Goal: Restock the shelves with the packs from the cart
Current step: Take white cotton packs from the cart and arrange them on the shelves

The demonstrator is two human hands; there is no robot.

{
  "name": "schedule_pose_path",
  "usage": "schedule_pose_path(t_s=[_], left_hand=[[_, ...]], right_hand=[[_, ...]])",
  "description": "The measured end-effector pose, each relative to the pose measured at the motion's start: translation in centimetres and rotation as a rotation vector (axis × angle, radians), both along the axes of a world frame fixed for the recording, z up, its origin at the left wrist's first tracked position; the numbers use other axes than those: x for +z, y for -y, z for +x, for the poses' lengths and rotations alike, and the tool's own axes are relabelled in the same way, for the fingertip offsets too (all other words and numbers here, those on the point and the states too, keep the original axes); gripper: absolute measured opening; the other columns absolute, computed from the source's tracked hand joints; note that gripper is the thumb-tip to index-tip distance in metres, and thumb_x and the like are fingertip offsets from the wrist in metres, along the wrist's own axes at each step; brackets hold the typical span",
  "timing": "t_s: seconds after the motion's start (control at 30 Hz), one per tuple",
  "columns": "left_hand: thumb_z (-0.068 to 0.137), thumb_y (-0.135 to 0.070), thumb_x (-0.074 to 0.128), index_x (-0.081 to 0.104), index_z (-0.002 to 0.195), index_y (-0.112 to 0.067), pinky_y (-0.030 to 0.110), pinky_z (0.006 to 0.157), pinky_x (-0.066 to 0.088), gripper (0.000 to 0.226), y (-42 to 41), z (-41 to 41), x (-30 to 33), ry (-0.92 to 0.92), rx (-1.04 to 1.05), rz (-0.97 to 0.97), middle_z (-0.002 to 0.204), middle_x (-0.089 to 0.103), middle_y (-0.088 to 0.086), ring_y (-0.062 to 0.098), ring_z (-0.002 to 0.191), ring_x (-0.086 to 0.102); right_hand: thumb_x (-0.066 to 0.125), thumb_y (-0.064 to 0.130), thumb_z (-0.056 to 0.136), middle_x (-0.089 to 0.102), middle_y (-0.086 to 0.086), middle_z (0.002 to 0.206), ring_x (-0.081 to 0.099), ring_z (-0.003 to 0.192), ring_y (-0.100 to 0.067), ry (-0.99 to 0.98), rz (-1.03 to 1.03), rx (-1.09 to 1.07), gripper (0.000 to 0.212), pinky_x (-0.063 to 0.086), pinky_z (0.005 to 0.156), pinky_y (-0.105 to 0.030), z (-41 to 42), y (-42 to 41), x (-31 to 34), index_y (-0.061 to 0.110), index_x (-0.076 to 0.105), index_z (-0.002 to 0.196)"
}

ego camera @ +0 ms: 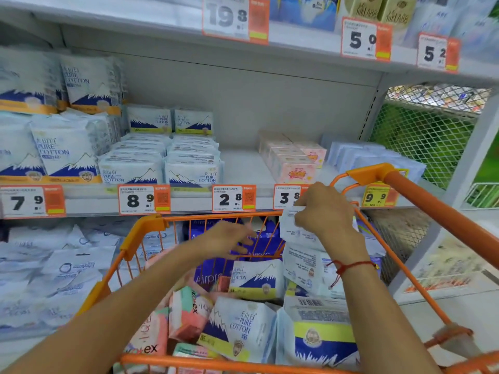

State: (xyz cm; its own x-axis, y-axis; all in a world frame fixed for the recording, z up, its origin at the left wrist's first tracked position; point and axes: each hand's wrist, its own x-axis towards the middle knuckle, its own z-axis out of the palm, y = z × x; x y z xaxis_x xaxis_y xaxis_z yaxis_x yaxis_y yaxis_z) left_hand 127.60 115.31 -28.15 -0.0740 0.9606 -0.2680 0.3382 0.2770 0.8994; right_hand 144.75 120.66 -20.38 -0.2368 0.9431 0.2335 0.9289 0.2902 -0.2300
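The orange cart (140,233) sits under my arms, full of packs. My right hand (328,211) pinches a white pack (293,228) above it, just below the shelf (243,168). My left hand (229,238) hovers beside it, fingers loosely spread, holding nothing.

One view only: head cam, wide-angle, worn by the person, looks fwd and down. It faces the shelf (189,203) front-on at close range, price tags readable, w/ the orange cart (140,233) directly below, between the person and the shelving. Both forearms enter from the bottom edge, left hand (229,237) and right hand (328,211) mid-frame. Edges curve from lens distortion. No 2nd view, so no shared area.
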Motion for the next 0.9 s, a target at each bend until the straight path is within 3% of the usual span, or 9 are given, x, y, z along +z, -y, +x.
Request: schedule_pose_path(t_s=[0.07,0.17,0.3,0.43,0.53,0.67,0.77,0.87,0.9], left_hand=[[0.090,-0.065,0.031,0.062,0.112,-0.009,0.032,0.077,0.057,0.067,0.4,-1.3,1.9,0.366,0.078,-0.139,0.114,0.068,0.010,0.022,0.095,0.068],[0.078,-0.082,0.021,0.060,0.123,-0.010,0.035,0.081,0.057,0.093,1.6,-3.4,3.7,0.534,-0.042,-0.222,0.120,0.065,0.016,0.029,0.109,0.064],[0.075,-0.064,0.056,0.061,0.124,-0.024,0.038,0.091,0.052,0.063,3.1,-3.7,4.6,0.405,-0.056,-0.161,0.116,0.068,0.008,0.026,0.104,0.064],[0.054,-0.038,0.078,0.066,0.108,-0.018,0.033,0.087,0.054,0.059,4.0,-4.2,4.7,0.330,-0.075,-0.075,0.104,0.070,0.004,0.020,0.095,0.065],[0.044,-0.026,0.078,0.070,0.094,-0.016,0.023,0.072,0.058,0.051,4.4,-4.9,5.3,0.368,-0.071,0.007,0.097,0.074,0.002,0.010,0.083,0.070],[0.054,-0.009,0.072,0.071,0.076,-0.014,0.025,0.063,0.058,0.022,4.6,-5.1,6.2,0.603,-0.001,0.137,0.089,0.073,0.005,0.014,0.076,0.070],[0.074,0.004,0.059,0.068,0.067,-0.012,0.025,0.068,0.058,0.020,4.4,-4.1,6.8,0.780,0.098,0.276,0.088,0.073,0.005,0.017,0.078,0.071],[0.072,0.003,0.075,0.055,0.121,-0.017,0.021,0.083,0.051,0.056,4.4,-3.7,6.2,0.310,0.021,0.252,0.116,0.065,0.000,0.014,0.103,0.064],[0.070,-0.005,0.081,0.050,0.125,-0.019,0.017,0.082,0.048,0.065,4.5,-3.7,6.3,0.113,-0.001,0.221,0.118,0.063,-0.005,0.009,0.107,0.061]], right_hand=[[0.077,0.016,0.073,0.069,-0.002,0.112,0.064,0.099,-0.020,-0.178,-0.051,0.151,0.037,0.052,0.082,-0.031,0.6,-0.2,0.7,0.020,0.072,0.109],[0.081,0.008,0.071,0.072,0.007,0.098,0.064,0.078,0.006,-0.467,-0.255,0.611,0.036,0.051,0.073,-0.013,0.1,1.5,1.7,0.021,0.074,0.104],[0.079,0.006,0.072,0.074,0.009,0.099,0.067,0.096,-0.004,-0.527,-0.341,0.844,0.031,0.053,0.085,-0.021,-1.2,3.1,0.6,0.023,0.075,0.097],[0.069,-0.005,0.078,0.068,0.011,0.101,0.063,0.094,-0.002,-0.733,-0.432,0.747,0.032,0.049,0.076,-0.016,-1.2,2.2,0.5,0.024,0.070,0.091],[0.068,0.013,0.084,0.060,0.011,0.111,0.055,0.102,-0.008,-0.838,-0.360,0.454,0.025,0.045,0.076,-0.020,-1.3,1.1,0.1,0.026,0.062,0.104],[0.078,0.051,0.064,0.061,-0.006,0.127,0.063,0.111,-0.021,-0.922,-1.018,0.470,0.080,0.053,0.092,-0.039,-1.0,1.2,-0.5,0.021,0.049,0.132],[0.076,0.043,0.068,0.063,-0.005,0.126,0.062,0.113,-0.020,-0.944,-1.053,0.536,0.074,0.048,0.099,-0.044,-1.5,2.0,-0.9,0.018,0.050,0.132],[0.069,0.022,0.081,0.068,-0.008,0.117,0.066,0.107,-0.023,-1.129,-0.883,0.530,0.046,0.051,0.096,-0.045,-1.6,2.0,-0.7,0.013,0.056,0.124],[0.068,0.018,0.083,0.069,-0.008,0.114,0.067,0.103,-0.023,-1.127,-0.812,0.521,0.039,0.054,0.091,-0.042,-1.6,2.0,-0.6,0.014,0.059,0.120]])
